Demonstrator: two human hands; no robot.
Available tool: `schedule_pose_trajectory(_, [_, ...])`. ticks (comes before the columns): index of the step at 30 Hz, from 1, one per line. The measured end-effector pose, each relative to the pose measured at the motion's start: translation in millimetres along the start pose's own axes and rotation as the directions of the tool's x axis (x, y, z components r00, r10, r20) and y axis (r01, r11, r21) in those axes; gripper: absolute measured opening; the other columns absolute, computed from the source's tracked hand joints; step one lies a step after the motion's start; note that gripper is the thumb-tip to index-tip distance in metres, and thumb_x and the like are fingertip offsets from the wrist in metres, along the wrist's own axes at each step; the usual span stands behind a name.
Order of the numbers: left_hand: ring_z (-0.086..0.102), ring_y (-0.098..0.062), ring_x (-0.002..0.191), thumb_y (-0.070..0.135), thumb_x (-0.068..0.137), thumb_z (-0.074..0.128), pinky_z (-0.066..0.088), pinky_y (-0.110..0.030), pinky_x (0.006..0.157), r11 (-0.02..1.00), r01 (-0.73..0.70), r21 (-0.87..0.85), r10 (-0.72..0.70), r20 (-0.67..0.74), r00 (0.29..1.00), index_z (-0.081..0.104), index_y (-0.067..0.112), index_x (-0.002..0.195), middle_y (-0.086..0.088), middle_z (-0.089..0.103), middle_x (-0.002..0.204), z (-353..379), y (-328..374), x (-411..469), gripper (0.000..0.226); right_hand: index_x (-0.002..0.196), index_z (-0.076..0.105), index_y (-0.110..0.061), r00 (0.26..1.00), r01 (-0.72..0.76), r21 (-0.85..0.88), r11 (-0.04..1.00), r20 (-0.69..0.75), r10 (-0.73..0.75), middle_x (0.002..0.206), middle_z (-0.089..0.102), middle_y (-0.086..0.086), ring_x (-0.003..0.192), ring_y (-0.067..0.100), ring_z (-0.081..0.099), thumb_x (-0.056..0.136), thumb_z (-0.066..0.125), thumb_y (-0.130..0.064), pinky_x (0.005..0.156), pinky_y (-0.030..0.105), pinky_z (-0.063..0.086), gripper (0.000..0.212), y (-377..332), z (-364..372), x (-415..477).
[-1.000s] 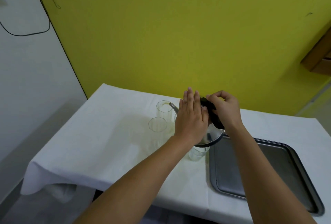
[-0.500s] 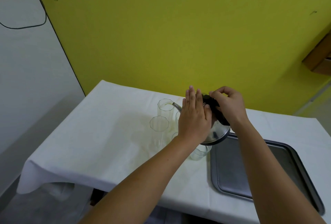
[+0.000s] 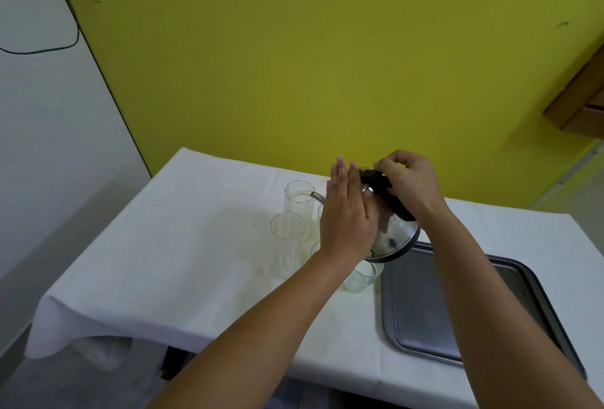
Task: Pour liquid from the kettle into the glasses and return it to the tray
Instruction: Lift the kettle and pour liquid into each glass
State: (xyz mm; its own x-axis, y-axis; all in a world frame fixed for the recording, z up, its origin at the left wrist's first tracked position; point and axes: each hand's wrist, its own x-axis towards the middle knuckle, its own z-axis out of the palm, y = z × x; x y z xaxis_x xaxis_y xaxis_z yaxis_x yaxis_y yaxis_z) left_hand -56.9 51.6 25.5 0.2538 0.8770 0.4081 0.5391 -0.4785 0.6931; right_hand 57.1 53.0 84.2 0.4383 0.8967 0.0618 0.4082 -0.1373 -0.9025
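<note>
A steel kettle (image 3: 394, 238) with a black handle is tilted steeply to the left above the table. Its thin spout (image 3: 317, 196) reaches over the rim of the far glass (image 3: 298, 194). My right hand (image 3: 410, 184) grips the black handle from above. My left hand (image 3: 348, 214) lies flat with fingers together against the kettle's lid side. A second clear glass (image 3: 287, 229) stands nearer, left of my left hand. A short glass (image 3: 362, 276) sits under the kettle's base. More glasses are hidden behind my left hand.
A dark metal tray (image 3: 425, 317) lies on the right of the white-clothed table (image 3: 170, 251), right beside the short glass. A yellow wall stands behind the table. The table's left and front edges drop off, with cloth hanging over the corner.
The kettle has tipped a little further, its base raised higher over the tray's corner. Both hands stay on it; the view has shifted slightly.
</note>
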Motion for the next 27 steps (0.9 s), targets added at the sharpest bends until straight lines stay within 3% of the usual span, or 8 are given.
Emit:
schedule_pose_trajectory(10, [0.001, -0.025, 0.15, 0.019, 0.103, 0.029, 0.006, -0.035, 0.124, 1.0, -0.02, -0.002, 0.02, -0.022, 1.0, 0.014, 0.001, 0.149, -0.017, 0.004, 0.161, -5, 3, 4, 0.051, 0.069, 0.065, -0.021, 1.0, 0.026, -0.087, 0.996, -0.013, -0.027, 0.063, 0.065, 0.003, 0.065, 0.026, 0.06, 0.069, 0.06, -0.042, 0.079, 0.056, 0.056, 0.022, -13, -1, 3])
schedule_pose_trajectory(27, [-0.007, -0.021, 0.15, 0.019, 0.103, 0.027, 0.004, -0.035, 0.124, 0.998, 0.036, -0.048, -0.036, -0.009, 0.999, 0.005, 0.005, 0.15, -0.013, -0.004, 0.162, -5, -3, 9, 0.054, 0.072, 0.065, -0.025, 0.997, 0.074, -0.208, 0.975, 0.044, -0.067, 0.065, 0.064, 0.003, 0.066, 0.026, 0.059, 0.067, 0.058, -0.045, 0.08, 0.055, 0.056, 0.022, -25, 4, 18])
